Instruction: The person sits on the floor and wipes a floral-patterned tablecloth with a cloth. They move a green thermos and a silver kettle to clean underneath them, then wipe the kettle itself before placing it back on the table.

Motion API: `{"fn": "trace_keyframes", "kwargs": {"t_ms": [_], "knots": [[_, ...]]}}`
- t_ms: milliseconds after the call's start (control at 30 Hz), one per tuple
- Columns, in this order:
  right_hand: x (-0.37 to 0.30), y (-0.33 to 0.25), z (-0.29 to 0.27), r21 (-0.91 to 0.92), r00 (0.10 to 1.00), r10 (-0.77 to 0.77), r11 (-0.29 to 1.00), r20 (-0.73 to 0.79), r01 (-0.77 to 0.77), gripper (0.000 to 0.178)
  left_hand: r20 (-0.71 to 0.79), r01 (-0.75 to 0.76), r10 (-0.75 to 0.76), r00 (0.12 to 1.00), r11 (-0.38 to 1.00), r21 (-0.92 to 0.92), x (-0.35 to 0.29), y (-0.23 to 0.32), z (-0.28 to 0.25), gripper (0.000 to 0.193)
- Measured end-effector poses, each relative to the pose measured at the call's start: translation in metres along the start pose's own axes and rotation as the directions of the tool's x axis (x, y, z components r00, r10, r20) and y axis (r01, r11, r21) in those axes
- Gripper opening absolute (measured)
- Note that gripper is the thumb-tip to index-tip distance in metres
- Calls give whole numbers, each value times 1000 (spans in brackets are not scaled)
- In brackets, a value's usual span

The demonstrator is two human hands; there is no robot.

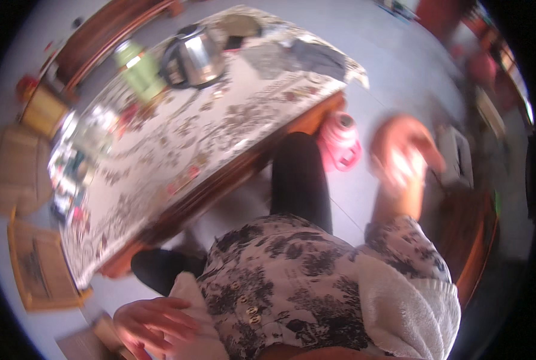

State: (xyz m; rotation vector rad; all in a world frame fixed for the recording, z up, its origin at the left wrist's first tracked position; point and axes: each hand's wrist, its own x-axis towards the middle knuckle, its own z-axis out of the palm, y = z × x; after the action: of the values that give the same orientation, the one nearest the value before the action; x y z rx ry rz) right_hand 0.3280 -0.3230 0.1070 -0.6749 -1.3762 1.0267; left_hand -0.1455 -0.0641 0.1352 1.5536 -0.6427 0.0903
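Observation:
My left hand (154, 327) is low on the left, its fingers stretched out and a little apart beside the pale edge of my garment (199, 312). It shows nothing in its grasp. Raised on the right, my right hand (403, 147) is smeared by motion, so its fingers cannot be made out and no held thing shows. The nearest thing to it is a pink thermos jug (340, 141) with a looped handle, standing by the table's corner, apart from the hand. My dark-trousered knee (301, 174) is between that jug and my body.
A table with a flowered cloth (178, 156) fills the left. On it stand a steel kettle (202, 57), a green flask (140, 72), a glass jar (90, 138) and grey cloths (316, 59). Wooden stools (42, 264) flank it; a wooden piece of furniture (469, 240) is at right.

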Motion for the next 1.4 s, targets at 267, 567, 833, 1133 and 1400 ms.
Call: {"fn": "trace_keyframes", "kwargs": {"t_ms": [267,567,833,1133,1400], "knots": [[51,-113,97,-499,614,303,849,729,174,29,-194,260,-217,957,937,234,26,-1,23,66],[76,-88,128,-397,608,180,885,773,243,30,-641,214,-122,758,974,68,6,-15,26,24],[-45,-113,29,2,801,286,942,-526,-335,64,-566,-528,636,525,765,369,-54,86,85,27],[109,32,87,34,841,0,999,541,-22,43,-52,-229,243,969,954,192,-105,1,-38,26],[129,167,89,103,756,636,751,155,-652,42,-860,543,-352,368,833,-108,-81,-92,-10,21]]}}
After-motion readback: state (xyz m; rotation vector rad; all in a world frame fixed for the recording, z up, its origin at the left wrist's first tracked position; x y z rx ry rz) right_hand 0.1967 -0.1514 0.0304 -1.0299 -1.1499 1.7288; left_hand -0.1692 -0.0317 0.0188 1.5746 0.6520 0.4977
